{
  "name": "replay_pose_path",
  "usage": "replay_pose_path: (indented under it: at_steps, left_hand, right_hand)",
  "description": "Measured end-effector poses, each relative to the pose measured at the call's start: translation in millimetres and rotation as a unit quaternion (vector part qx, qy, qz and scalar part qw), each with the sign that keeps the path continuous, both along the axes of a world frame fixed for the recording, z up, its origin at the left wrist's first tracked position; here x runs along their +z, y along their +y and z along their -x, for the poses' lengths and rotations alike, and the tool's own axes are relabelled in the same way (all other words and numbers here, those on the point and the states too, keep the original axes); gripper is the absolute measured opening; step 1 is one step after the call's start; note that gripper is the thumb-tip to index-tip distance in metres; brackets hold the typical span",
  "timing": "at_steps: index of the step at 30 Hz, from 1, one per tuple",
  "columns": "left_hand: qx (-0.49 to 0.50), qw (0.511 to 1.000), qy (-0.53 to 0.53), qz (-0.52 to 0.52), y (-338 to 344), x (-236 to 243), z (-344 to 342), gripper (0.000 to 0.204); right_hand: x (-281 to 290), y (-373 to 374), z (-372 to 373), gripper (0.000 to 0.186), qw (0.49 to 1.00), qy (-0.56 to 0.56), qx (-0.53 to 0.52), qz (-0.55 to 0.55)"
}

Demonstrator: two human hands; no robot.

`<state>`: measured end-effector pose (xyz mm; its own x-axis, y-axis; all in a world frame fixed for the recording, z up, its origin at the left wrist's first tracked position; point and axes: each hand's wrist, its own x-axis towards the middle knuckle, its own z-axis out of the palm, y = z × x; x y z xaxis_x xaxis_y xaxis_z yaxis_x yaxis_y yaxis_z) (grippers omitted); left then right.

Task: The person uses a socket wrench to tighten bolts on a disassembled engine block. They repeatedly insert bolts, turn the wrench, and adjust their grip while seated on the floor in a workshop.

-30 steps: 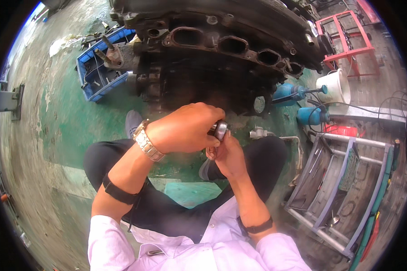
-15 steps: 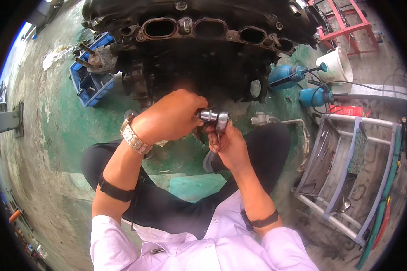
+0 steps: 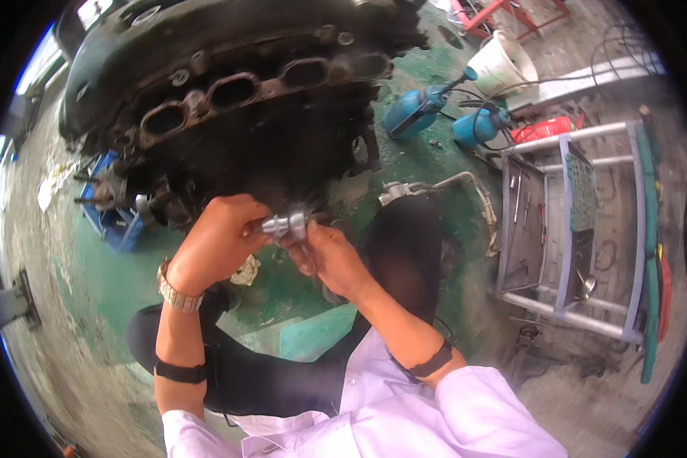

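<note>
Socket (image 3: 277, 226), engine (image 3: 259, 126) farther left in view

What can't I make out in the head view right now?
All in the head view:
- Socket wrench: its handle is hidden by the right hand, its socket tip by the left hand.
- Engine: top cut off by the upper edge; lower front lost in shadow.
- Blue bin: partly behind engine parts; contents blurred.

Upper right in the frame, a white bucket (image 3: 502, 67) sits between a red metal stand (image 3: 481, 20) and two blue pump bottles (image 3: 414, 113), with a metal rack (image 3: 534, 304) at right and a blue crate (image 3: 120, 233) at left.
</note>
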<state>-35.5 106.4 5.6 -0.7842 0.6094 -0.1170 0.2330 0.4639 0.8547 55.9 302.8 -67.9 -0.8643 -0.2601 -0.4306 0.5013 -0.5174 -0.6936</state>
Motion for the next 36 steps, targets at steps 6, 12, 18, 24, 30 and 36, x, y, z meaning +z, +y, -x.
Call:
replay_pose_path:
  at_steps: [6, 12, 18, 24, 30, 36]
  left_hand:
    - [0.01, 1.0, 0.005, -0.004, 6, -1, -1, 0.024]
    - [0.011, 1.0, 0.002, 0.01, 10, -8, 0, 0.03]
    - [-0.01, 1.0, 0.011, 0.011, 10, -12, 3, 0.03]
    - [0.001, 1.0, -0.006, 0.02, 11, -9, 4, 0.031]
    - [0.006, 0.999, -0.026, 0.033, 11, -8, 4, 0.032]
    - [0.005, 1.0, -0.027, 0.012, 10, -4, 4, 0.033]
  right_hand:
    - [-4, 4, -1, 0.054, 1.0, 0.019, 0.012, -0.012]
    - [-10, 10, 0, 0.051, 0.999, 0.032, 0.021, -0.002]
    - [-13, 13, -2, 0.049, 0.998, 0.056, 0.037, -0.005]
    - [-11, 15, 2, 0.047, 0.998, 0.044, 0.045, -0.026]
    - [-12, 12, 3, 0.047, 0.999, 0.033, 0.041, -0.01]
    - [-12, 10, 4, 0.047, 0.997, 0.027, 0.048, -0.046]
